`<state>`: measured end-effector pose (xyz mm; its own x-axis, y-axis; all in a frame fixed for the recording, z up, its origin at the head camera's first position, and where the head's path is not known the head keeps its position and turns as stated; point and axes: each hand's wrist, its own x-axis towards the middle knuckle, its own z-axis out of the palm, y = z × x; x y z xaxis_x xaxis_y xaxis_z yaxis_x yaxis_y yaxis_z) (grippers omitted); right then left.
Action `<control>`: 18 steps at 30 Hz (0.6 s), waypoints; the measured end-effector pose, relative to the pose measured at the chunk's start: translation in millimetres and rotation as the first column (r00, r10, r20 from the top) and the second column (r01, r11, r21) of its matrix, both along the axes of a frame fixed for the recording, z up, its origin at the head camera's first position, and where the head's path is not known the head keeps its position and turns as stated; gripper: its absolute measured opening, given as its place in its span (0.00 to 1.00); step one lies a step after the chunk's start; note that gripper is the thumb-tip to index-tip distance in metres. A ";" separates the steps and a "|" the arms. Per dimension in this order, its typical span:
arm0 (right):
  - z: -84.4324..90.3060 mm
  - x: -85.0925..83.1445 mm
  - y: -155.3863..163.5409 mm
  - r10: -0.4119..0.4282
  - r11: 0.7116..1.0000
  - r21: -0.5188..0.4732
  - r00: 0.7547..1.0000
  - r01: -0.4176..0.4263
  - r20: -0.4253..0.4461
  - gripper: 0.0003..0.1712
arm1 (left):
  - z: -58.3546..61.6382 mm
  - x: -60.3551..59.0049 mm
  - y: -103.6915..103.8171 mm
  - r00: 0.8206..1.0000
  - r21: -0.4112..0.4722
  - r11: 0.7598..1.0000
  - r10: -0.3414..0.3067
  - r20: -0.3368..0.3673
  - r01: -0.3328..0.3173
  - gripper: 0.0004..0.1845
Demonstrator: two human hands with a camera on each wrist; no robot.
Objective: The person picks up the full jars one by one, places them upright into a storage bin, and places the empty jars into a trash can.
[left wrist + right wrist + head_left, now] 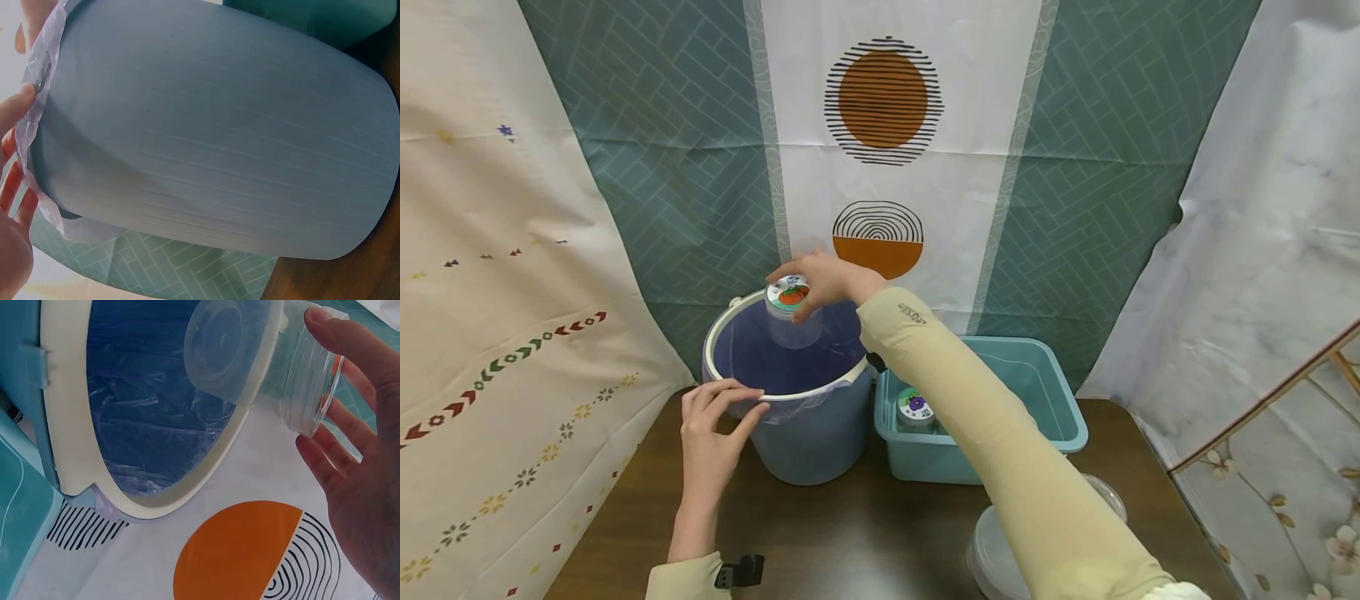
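Observation:
A blue-grey bin with a cream rim and a blue plastic liner stands on the dark table. My right hand holds a clear plastic cup with an orange-printed lid above the bin's opening; in the right wrist view my fingers grip the cup near its top. My left hand pinches the bin's near rim and the liner's edge. The left wrist view is filled by the bin's wall.
A teal tub stands right of the bin with another lidded cup with a purple print inside. A clear container sits at the table's front right. Patterned cloth hangs behind and on both sides.

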<state>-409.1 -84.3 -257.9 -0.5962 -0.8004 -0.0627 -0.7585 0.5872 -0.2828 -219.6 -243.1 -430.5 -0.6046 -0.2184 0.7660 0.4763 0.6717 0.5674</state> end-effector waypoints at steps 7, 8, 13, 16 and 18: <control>-4.0 -2.4 -0.7 0.011 1.000 -0.008 1.000 -0.011 0.007 0.43 | -2.3 0.4 -0.9 1.000 -0.015 1.000 0.008 -0.004 -0.008 0.15; -4.4 -2.9 -0.9 0.009 1.000 -0.006 1.000 -0.009 0.007 0.43 | -2.6 0.3 -1.1 1.000 -0.018 1.000 0.008 -0.008 -0.009 0.15; -4.8 -4.5 -1.9 0.003 1.000 -0.003 1.000 -0.003 0.010 0.43 | -2.3 0.2 -1.3 1.000 -0.014 1.000 0.004 -0.002 -0.004 0.14; -4.5 -5.3 -3.1 0.011 1.000 0.010 1.000 -0.011 -0.003 0.45 | -1.8 -0.2 -1.0 1.000 -0.008 1.000 0.005 0.005 -0.005 0.14; -4.6 -6.0 -3.4 0.016 1.000 0.025 1.000 -0.016 -0.013 0.47 | -1.3 -0.2 -0.8 1.000 -0.002 1.000 0.005 0.013 -0.005 0.14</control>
